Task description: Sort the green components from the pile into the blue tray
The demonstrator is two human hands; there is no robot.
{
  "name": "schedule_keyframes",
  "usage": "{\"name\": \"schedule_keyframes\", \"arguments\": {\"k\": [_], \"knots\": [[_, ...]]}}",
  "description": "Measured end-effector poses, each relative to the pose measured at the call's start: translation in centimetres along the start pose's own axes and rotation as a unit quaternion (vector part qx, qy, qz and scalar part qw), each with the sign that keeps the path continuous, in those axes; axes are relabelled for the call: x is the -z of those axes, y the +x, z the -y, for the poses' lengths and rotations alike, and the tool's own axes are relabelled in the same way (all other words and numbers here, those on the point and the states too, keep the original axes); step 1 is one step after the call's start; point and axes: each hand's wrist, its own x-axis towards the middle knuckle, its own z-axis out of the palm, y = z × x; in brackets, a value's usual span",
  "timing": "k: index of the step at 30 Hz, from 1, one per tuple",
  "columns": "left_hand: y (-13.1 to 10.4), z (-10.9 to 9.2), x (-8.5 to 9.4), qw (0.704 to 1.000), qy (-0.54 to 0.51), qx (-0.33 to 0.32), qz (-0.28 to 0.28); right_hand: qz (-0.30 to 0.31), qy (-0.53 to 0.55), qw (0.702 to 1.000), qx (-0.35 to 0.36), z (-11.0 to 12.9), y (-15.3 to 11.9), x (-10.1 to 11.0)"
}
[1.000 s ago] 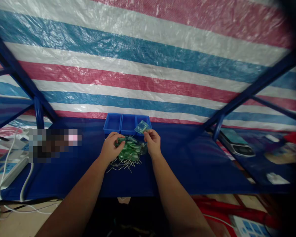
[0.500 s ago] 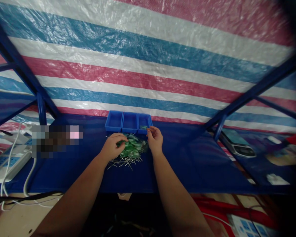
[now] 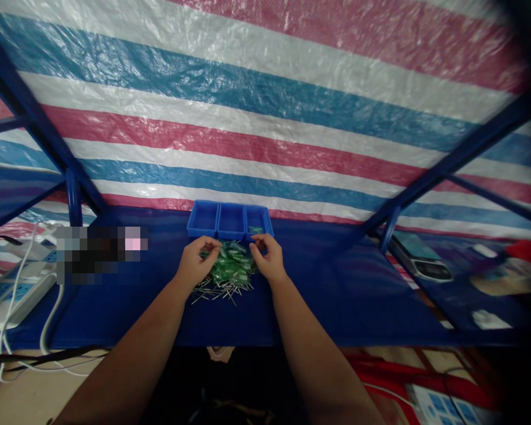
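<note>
Curling, grip slightly open, the right hand [image 3: 269, 258] borders the green pile [image 3: 232, 265].

Both bare forearms [image 3: 146, 330] angled inward. The bare left hand [image 3: 195, 263] and bare right hand [image 3: 269, 258] curved inward, apart.

Backdrop sheet [image 3: 230, 136]: broad stripes of red, white and blue, glossy with pale highlights; counter [image 3: 345, 283]: plain deep blue, its frame bars [image 3: 425, 171] likewise dark blue; three-part tray [image 3: 231, 218]: brighter solid blue, with a small green item [image 3: 255, 230] in the compartment on the right. Heap of packets [image 3: 232, 262]: translucent green, lighter and darker in patches, edged with silvery-grey pins [image 3: 221, 290]; power strip [image 3: 22, 295]: white with blue panels, its cable [image 3: 51, 313] white. Scale [image 3: 418, 254]: teal-grey top, pale body, dark display; cloth [image 3: 389, 378] below the counter: red.
</note>
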Motion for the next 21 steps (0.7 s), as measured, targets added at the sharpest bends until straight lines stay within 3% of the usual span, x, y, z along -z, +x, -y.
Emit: {"name": "schedule_keyframes", "arguments": {"k": [6,11,17,21], "knots": [[-0.2,-0.1,-0.5,0.996,-0.085,0.022,-0.015,0.102,-0.004,0.988,0.115,3.8,0.0,0.2],[-0.3,0.1,-1.0,0.992,-0.101,0.054,-0.042,0.147,0.005,0.981,0.126,4.7,0.0,-0.9],[-0.3,-0.4,-0.8,0.999,-0.047,0.01,-0.005,0.1,0.014,0.992,0.075,3.8,-0.1,-1.5],[0.0,-0.5,-0.5,1.0,0.016,0.0,-0.008,-0.016,0.072,0.997,-0.005,2.3,-0.1,-1.7]]}}
